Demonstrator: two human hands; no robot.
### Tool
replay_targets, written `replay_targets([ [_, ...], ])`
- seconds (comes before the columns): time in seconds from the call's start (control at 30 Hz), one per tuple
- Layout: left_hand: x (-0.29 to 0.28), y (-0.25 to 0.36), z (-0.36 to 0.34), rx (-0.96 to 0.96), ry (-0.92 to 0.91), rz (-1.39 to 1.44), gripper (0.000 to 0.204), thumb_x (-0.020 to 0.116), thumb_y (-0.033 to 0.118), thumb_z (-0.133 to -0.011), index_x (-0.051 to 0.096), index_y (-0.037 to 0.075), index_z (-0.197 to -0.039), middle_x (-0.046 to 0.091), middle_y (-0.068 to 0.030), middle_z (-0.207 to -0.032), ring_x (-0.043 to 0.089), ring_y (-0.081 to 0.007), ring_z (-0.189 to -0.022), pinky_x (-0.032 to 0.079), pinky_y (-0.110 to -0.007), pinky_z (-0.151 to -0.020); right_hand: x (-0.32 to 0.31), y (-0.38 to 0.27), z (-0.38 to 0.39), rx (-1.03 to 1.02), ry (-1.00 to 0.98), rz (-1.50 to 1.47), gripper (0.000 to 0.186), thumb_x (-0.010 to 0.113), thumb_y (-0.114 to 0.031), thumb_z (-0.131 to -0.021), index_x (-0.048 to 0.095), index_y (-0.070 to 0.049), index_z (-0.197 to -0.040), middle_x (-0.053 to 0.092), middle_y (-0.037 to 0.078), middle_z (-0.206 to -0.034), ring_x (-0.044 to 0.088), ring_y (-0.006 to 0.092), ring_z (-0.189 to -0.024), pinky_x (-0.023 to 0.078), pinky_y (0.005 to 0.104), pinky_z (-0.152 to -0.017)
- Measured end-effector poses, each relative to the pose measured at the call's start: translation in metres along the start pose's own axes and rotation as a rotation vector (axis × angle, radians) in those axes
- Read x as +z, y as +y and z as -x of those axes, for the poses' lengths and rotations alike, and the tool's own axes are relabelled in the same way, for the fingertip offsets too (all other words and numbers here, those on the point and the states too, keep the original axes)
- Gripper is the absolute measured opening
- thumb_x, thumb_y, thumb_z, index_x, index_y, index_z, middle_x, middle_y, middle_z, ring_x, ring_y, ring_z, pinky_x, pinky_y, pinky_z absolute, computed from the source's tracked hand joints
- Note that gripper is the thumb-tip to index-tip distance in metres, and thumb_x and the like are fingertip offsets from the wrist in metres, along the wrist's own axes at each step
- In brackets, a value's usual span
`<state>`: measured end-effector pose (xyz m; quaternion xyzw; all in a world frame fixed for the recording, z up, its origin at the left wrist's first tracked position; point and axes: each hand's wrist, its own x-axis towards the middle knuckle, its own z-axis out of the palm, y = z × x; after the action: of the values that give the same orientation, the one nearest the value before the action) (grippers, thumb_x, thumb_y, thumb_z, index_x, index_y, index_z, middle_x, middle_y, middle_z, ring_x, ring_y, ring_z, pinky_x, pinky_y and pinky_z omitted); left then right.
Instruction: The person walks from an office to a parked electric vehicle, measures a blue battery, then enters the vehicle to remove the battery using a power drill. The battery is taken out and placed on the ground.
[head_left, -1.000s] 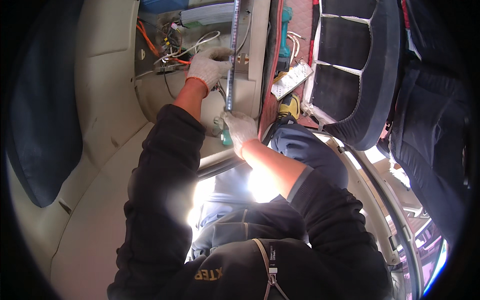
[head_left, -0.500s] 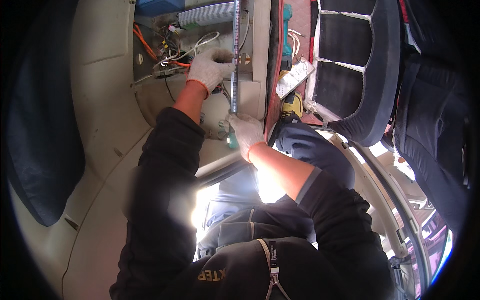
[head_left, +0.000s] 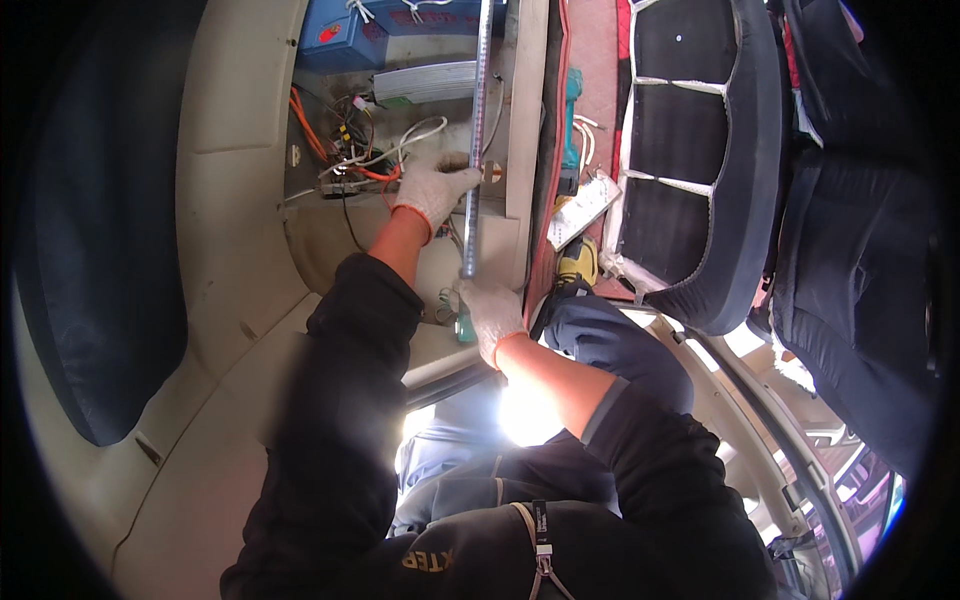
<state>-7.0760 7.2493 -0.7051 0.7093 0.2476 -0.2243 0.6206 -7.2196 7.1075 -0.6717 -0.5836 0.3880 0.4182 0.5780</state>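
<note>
A long narrow measuring tape (head_left: 473, 225) with fine marks runs up the middle of the head view, past the top edge. My left hand (head_left: 432, 190), in a pale knit glove with an orange cuff, pinches its edge partway up with thumb and fingers. At its lower end my right hand (head_left: 492, 318), gloved alike, is closed around it; most of those fingers are hidden. A small teal thing (head_left: 464, 327) shows beside the right hand, its kind unclear. Orange cables (head_left: 308, 122) and a pale looped cable (head_left: 425, 130) lie left of and beyond my left hand.
A blue box (head_left: 345, 40) and a ribbed metal unit (head_left: 425, 82) sit at the far end of the recess. To the right are a teal tool (head_left: 571, 125), a white printed packet (head_left: 583, 210), a yellow-and-black shoe (head_left: 577, 262) and a dark seat (head_left: 680, 140).
The view has tilted, so the scene sits lower and more of the blue box shows. Both hands keep their hold on the tape, with little visible shift along it.
</note>
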Motion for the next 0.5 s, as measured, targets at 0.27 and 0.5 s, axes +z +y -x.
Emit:
replay_targets([
  [0.27,-0.003,0.017,-0.006,-0.025,0.019,0.077,0.038,0.078,0.028,-0.095,0.077,-0.002,-0.118,0.078,-0.0069,-0.109,0.068,-0.0136,-0.09,0.054,-0.03,-0.08,-0.011,0.001,0.031,0.1,-0.092,-0.263,0.023,0.071,-0.022,-0.102,0.078,-0.002,-0.112,0.075,0.004,-0.096,0.066,0.0116,-0.081,0.05,0.0264,-0.071],
  [0.5,-0.015,0.046,-0.054,-0.037,0.003,0.363,0.036,0.072,0.031,-0.101,0.071,0.003,-0.123,0.074,-0.007,-0.096,0.062,-0.0134,-0.076,0.052,-0.031,-0.069,-0.029,0.02,0.082,0.238,-0.123,-0.196,0.018,0.069,-0.019,-0.102,0.072,-0.002,-0.099,0.071,0.005,-0.086,0.064,0.0133,-0.075,0.049,0.0287,-0.065],
])
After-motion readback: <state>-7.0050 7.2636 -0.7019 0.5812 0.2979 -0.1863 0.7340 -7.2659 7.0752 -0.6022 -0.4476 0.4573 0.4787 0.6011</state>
